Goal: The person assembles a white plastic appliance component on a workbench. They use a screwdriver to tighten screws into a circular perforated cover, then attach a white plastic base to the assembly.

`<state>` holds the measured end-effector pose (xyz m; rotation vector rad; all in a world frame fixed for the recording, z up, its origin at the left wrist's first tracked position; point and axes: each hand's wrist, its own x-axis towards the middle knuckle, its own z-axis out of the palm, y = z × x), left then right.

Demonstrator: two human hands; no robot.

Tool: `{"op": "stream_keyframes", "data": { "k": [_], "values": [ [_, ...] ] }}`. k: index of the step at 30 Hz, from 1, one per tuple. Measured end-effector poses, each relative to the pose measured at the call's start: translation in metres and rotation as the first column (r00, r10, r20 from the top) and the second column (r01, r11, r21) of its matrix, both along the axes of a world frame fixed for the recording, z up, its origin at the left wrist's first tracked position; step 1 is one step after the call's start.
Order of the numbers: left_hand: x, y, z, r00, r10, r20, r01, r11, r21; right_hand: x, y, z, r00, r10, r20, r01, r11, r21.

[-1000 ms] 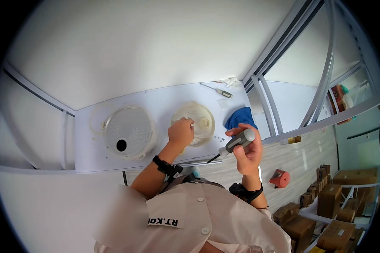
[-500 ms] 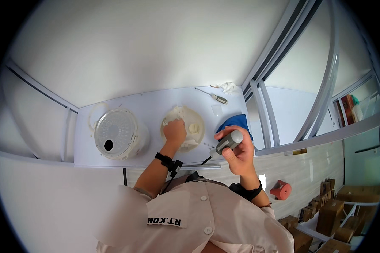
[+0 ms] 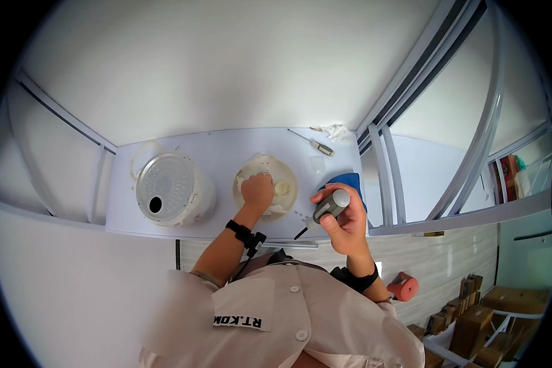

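My left hand (image 3: 258,191) is curled over a round cream-coloured plastic part (image 3: 284,207), a shallow disc with raised fittings inside it. Its fingertips point away from me, and what they grip, if anything, is hidden. My right hand (image 3: 351,228) holds a screwdriver (image 3: 333,206) by its thick grey handle, the dark tip slanting down to the left above the table's front edge. Several tiny pieces lie between the disc and the screwdriver. A white appliance body (image 3: 197,199), like an upturned rice cooker, stands left of the disc, its slotted round face on top with one dark hole.
A second screwdriver (image 3: 321,147) lies at the back right, near crumpled white tissue (image 3: 338,132) and a small clear piece (image 3: 317,164). Blue cloth (image 3: 350,182) is behind my right hand. White frame bars (image 3: 386,175) border the table (image 3: 221,144). Cardboard boxes (image 3: 474,322) and a red roll (image 3: 403,286) sit lower right.
The view has shifted slightly. My left hand stays curled over the disc, a little more closed and nearer its middle. My right hand keeps the screwdriver in nearly the same pose.
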<state>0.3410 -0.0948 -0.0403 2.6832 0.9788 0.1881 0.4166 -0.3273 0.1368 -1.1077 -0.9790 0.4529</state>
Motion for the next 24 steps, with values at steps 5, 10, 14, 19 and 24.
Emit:
{"op": "stream_keyframes", "data": {
  "k": [5, 10, 14, 19, 24],
  "values": [
    [0.001, 0.005, 0.000, 0.995, -0.014, 0.100, 0.020, 0.998, -0.062, 0.002, 0.004, -0.004, 0.999, -0.031, 0.012, 0.031, 0.999, 0.016],
    [-0.004, -0.006, 0.064, 0.909, 0.040, 0.415, 0.266, 0.711, -0.651, 0.009, 0.009, -0.003, 0.938, -0.343, 0.043, 0.336, 0.934, 0.121],
    [-0.025, -0.017, 0.098, 0.795, 0.247, 0.555, 0.470, 0.328, -0.820, 0.026, 0.009, -0.009, 0.807, -0.590, 0.035, 0.552, 0.774, 0.308],
    [-0.051, -0.020, 0.102, 0.708, 0.344, 0.616, 0.590, 0.191, -0.785, 0.033, 0.019, -0.015, 0.780, -0.626, -0.019, 0.577, 0.706, 0.411],
    [-0.068, -0.012, 0.078, 0.626, 0.567, 0.535, 0.701, -0.110, -0.704, 0.023, 0.038, -0.010, 0.867, -0.496, -0.057, 0.464, 0.759, 0.457]
  ]
}}
